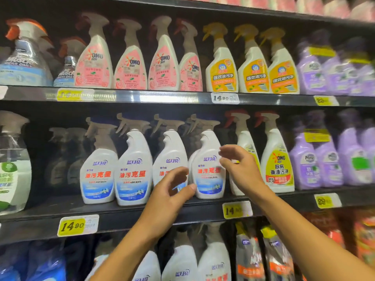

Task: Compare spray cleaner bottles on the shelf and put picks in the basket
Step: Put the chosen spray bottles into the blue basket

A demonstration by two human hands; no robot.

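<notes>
On the middle shelf [125,211] in front of me stand four white spray bottles with blue-and-white labels and red lettering. Both of my bare hands are raised toward the fourth, rightmost one, the white spray bottle [209,165].

My left hand [170,191] hovers low in front of the third white bottle [169,153]. Its fingers [178,173] are loosely curved and spread, thumb apart from them, and they close on nothing. My right hand [240,169] is at the right side of the fourth bottle, level with its label. Its fingers are parted and relaxed, the thumb close to the label edge; I cannot tell whether it touches the bottle.

Just behind my right hand stands a white-and-yellow bottle with a red trigger, mostly hidden. Beside it, to the right, is a yellow-labelled OMO bottle [278,159], then purple bottles [328,159]. To the left of the white row are darker bottles set further back, and a large clear bottle at the far left edge.

On the shelf above, from left to right: clear bottles with orange triggers, four pink OMO bottles [129,65], three orange-labelled bottles [253,69], and more purple ones. Yellow price tags [72,226] reading 14.90 sit on the shelf edges. The lowest shelf holds more white bottles and dark refill pouches.
</notes>
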